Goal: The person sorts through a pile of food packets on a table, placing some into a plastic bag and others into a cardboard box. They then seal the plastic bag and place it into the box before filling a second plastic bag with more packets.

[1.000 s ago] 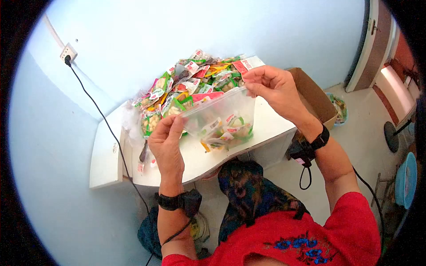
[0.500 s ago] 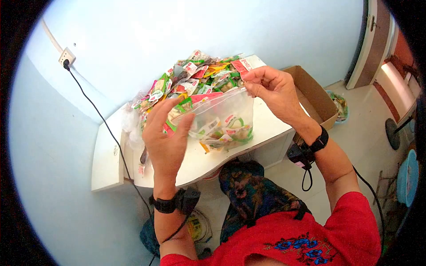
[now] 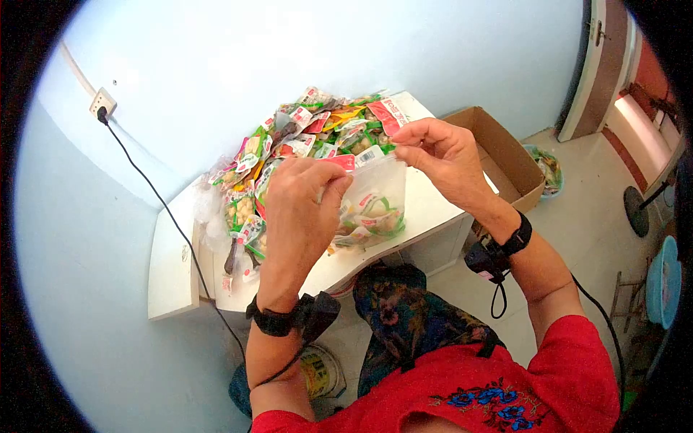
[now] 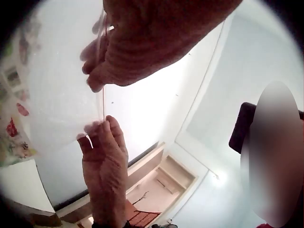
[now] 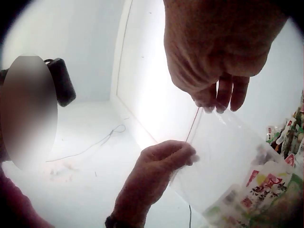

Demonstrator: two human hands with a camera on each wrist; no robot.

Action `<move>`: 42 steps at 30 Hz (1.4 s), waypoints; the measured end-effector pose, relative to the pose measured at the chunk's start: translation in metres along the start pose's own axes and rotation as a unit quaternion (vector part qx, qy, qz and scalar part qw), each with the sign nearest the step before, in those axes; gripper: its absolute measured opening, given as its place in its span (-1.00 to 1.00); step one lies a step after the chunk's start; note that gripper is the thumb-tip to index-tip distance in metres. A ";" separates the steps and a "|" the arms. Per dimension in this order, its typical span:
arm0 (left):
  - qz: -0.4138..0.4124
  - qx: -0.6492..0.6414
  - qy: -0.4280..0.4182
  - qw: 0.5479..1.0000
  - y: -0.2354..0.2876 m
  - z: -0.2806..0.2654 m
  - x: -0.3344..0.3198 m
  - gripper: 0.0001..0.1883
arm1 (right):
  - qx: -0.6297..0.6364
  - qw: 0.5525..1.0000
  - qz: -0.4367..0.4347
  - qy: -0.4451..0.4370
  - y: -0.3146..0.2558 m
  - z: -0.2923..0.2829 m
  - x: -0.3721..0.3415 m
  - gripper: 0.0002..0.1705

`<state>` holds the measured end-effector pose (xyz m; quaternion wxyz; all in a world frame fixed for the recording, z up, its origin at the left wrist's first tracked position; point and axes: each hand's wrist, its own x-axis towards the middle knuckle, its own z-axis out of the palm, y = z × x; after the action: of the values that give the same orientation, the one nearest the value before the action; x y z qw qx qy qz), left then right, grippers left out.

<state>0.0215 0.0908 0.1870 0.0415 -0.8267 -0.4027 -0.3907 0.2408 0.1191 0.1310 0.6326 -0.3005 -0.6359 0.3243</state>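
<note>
A clear plastic bag [image 3: 382,187] with several small printed packets in its bottom hangs between the hands, over the front of the white table. The right hand [image 3: 451,162] pinches the bag's top corner between thumb and fingers. Along the same top edge, the left hand [image 3: 299,216] pinches the rim nearer the middle, its fingers bent. In the left wrist view the left hand [image 4: 152,40] and the right hand [image 4: 107,166] are both at the thin reddish line of the bag's top.
A heap of colourful packets [image 3: 253,148] covers the back of the white table [image 3: 433,206]. To the right stands an open cardboard box [image 3: 516,169] by a basin of packets [image 3: 548,173]. A black cable [image 3: 170,209] runs down from the wall socket [image 3: 103,103].
The left hand let go of the bag's left corner, opened, then moved right along the rim and pinched it again. The right hand keeps its hold.
</note>
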 end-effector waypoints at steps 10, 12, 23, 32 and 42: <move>0.000 0.002 -0.021 1.000 0.006 -0.007 -0.001 -0.93 | 0.060 0.994 0.057 -0.074 -0.001 0.009 0.000 -0.86; -0.013 -0.006 -0.020 1.000 0.008 -0.007 0.000 -0.93 | 0.055 0.994 0.069 -0.070 0.001 0.010 0.001 -0.86; -0.021 -0.016 -0.025 0.999 0.007 -0.006 -0.005 -0.92 | 0.074 0.993 0.062 -0.074 -0.004 0.021 -0.003 -0.83; -0.090 0.000 -0.069 0.994 -0.028 -0.053 -0.022 -0.93 | 0.062 0.991 0.099 -0.063 -0.005 0.019 -0.007 -0.84; -0.046 0.027 0.017 0.998 -0.008 -0.047 -0.015 -0.80 | 0.060 0.990 0.110 -0.065 -0.008 0.018 -0.005 -0.82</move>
<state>-0.0190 0.0688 0.2074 0.0524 -0.7992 -0.4496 -0.3955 0.2227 0.1095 0.1342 0.5676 -0.3087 -0.6181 0.4478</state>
